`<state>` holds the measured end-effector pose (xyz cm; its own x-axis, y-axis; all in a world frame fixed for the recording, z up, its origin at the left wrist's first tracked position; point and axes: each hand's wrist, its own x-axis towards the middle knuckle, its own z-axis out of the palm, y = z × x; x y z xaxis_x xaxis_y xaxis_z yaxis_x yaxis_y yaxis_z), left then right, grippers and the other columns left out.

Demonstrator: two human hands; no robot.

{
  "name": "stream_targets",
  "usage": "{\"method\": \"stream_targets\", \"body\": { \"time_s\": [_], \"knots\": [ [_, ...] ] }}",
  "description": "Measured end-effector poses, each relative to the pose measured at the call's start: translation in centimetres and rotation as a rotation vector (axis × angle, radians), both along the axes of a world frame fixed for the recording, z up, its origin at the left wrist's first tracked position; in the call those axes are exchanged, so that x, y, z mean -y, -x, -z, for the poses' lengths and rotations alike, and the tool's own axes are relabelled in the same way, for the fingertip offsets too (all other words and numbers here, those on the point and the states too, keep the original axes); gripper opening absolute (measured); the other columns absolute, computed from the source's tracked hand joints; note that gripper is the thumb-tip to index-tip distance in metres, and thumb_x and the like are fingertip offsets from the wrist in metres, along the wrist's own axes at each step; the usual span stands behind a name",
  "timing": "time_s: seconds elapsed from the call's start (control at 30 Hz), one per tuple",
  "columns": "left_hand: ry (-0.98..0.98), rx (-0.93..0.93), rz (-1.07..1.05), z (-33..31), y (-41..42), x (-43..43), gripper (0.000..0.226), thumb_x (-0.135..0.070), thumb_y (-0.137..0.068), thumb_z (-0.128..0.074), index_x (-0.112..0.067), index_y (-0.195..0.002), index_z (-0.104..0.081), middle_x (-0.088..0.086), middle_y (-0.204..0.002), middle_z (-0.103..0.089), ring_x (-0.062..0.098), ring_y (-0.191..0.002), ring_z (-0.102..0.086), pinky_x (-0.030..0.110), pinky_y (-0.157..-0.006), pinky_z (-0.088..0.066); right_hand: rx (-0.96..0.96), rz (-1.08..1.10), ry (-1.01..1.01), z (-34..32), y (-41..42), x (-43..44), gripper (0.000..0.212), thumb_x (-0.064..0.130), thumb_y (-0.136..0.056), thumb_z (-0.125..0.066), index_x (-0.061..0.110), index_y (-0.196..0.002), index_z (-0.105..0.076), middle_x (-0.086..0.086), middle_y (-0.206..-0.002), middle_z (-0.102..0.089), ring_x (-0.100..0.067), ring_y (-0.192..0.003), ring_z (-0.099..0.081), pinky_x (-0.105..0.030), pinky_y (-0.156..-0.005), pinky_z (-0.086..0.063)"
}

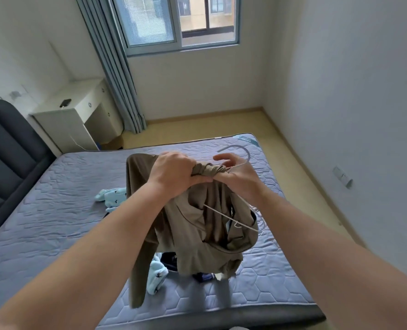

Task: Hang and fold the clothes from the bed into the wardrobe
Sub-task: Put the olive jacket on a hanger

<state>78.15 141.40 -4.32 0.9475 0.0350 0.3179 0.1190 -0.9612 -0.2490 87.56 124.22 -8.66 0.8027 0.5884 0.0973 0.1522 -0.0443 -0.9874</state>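
While held over bed (54, 198), L grip (174, 172) clamps olive top (197, 239) | R grip (236, 181) clamps hanger (247, 152)

A home bedroom, plainly. Quilted grey mattress (42, 210) against a padded dark headboard (7, 148), white desk (73, 115) with drawers beside it, blue-grey curtain (119, 86) hanging beside a sliding window (181, 20) (another building's facade beyond the glass). Pale wood-toned floor (197, 126), bare white walls (352, 91), light blue clothes (113, 197) lying on the mattress.
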Motion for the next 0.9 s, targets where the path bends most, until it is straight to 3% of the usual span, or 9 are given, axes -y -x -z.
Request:
{"method": "stream_targets", "body": {
  "time_s": [0.13, 0.2, 0.33, 0.47, 0.53, 0.6, 0.67, 0.77, 0.9],
  "knots": [
    [0.19, -0.006, -0.157, -0.1, 0.6, -1.4, 0.08, -0.094, -0.072, -0.032, -0.021, -0.072, -0.066, -0.005, -0.072, -0.066, 0.02, -0.071, -0.062, 0.034, -0.07, -0.051, -0.062, -0.101, 0.047, 0.0, -1.1, 1.3, 0.064, 0.016, -0.058, -0.076, 0.031, -0.118, -0.063, -0.002, -0.104, -0.062, -0.012, -0.09, -0.06, -0.021, -0.07, -0.054],
    [0.343, 0.064, -0.178, -0.4, 1.3, -2.0, 0.082, -0.096, -0.07, -0.038, -0.018, -0.059, -0.06, -0.005, -0.059, -0.059, 0.019, -0.062, -0.06, 0.033, -0.063, -0.048, -0.131, 0.033, 0.09, 1.2, -1.4, 2.2, 0.067, 0.016, -0.056, -0.068, 0.032, -0.121, -0.06, -0.002, -0.112, -0.057, -0.017, -0.1, -0.058, -0.025, -0.07, -0.056],
    [0.392, 0.237, -0.24, -1.5, 2.0, -1.7, 0.091, -0.101, -0.069, -0.034, -0.014, -0.044, -0.043, -0.001, -0.044, -0.049, 0.02, -0.049, -0.052, 0.035, -0.065, -0.047, -0.2, 0.413, 0.319, 4.7, -1.5, 3.8, 0.054, 0.015, -0.07, -0.059, 0.027, -0.122, -0.054, -0.005, -0.117, -0.057, -0.03, -0.109, -0.059, -0.049, -0.093, -0.054],
    [0.416, 0.335, -0.35, -2.6, 2.3, -1.4, 0.092, -0.1, -0.07, -0.035, -0.013, -0.04, -0.041, 0.0, -0.043, -0.046, 0.018, -0.048, -0.05, 0.041, -0.074, -0.052, -0.418, 0.386, 0.579, 7.1, -0.4, 4.2, 0.079, 0.009, -0.071, -0.068, 0.012, -0.143, -0.035, -0.019, -0.136, -0.05, -0.037, -0.123, -0.051, -0.038, -0.095, -0.049],
    [0.474, 0.368, -0.353, -3.0, 2.5, -1.4, 0.09, -0.098, -0.072, -0.039, -0.014, -0.04, -0.034, -0.001, -0.04, -0.038, 0.018, -0.046, -0.047, 0.043, -0.072, -0.053, -0.663, 0.308, 0.461, 7.6, 0.4, 3.9, 0.087, 0.008, -0.061, -0.076, -0.004, -0.14, -0.04, -0.019, -0.126, -0.061, -0.03, -0.104, -0.066, -0.026, -0.072, -0.051],
    [0.523, 0.401, -0.342, -3.4, 2.7, -1.4, 0.088, -0.095, -0.073, -0.044, -0.015, -0.041, -0.029, -0.001, -0.039, -0.032, 0.018, -0.043, -0.043, 0.041, -0.067, -0.052, -0.745, 0.215, 0.401, 8.1, 1.6, 3.5, 0.054, 0.009, -0.063, -0.082, -0.002, -0.113, -0.064, -0.013, -0.091, -0.075, -0.018, -0.061, -0.07, -0.016, -0.045, -0.045],
    [0.552, 0.414, -0.342, -3.7, 3.0, -1.6, 0.087, -0.095, -0.073, -0.044, -0.015, -0.042, -0.027, 0.0, -0.039, -0.031, 0.019, -0.042, -0.041, 0.041, -0.063, -0.052, -0.719, 0.254, 0.385, 8.9, 2.2, 2.6, 0.024, 0.009, -0.08, -0.077, 0.007, -0.102, -0.068, -0.011, -0.092, -0.074, -0.016, -0.062, -0.067, -0.021, -0.048, -0.047],
    [0.591, 0.422, -0.359, -3.9, 3.7, -2.2, 0.088, -0.095, -0.073, -0.045, -0.015, -0.041, -0.029, 0.0, -0.038, -0.032, 0.02, -0.042, -0.042, 0.039, -0.061, -0.049, -0.746, 0.418, 0.343, 9.0, 1.1, 2.0, 0.025, 0.005, -0.093, -0.053, 0.001, -0.115, -0.063, -0.02, -0.111, -0.069, -0.03, -0.088, -0.069, -0.044, -0.074, -0.059],
    [0.598, 0.404, -0.441, -3.8, 5.4, -4.4, 0.089, -0.094, -0.073, -0.047, -0.011, -0.041, -0.037, 0.004, -0.041, -0.042, 0.028, -0.053, -0.053, 0.042, -0.069, -0.053, -0.792, 0.468, 0.234, 6.9, -1.5, 2.9, 0.023, 0.005, -0.091, -0.054, 0.006, -0.112, -0.064, -0.02, -0.098, -0.071, -0.027, -0.067, -0.065, -0.037, -0.051, -0.055]
  ]
}}
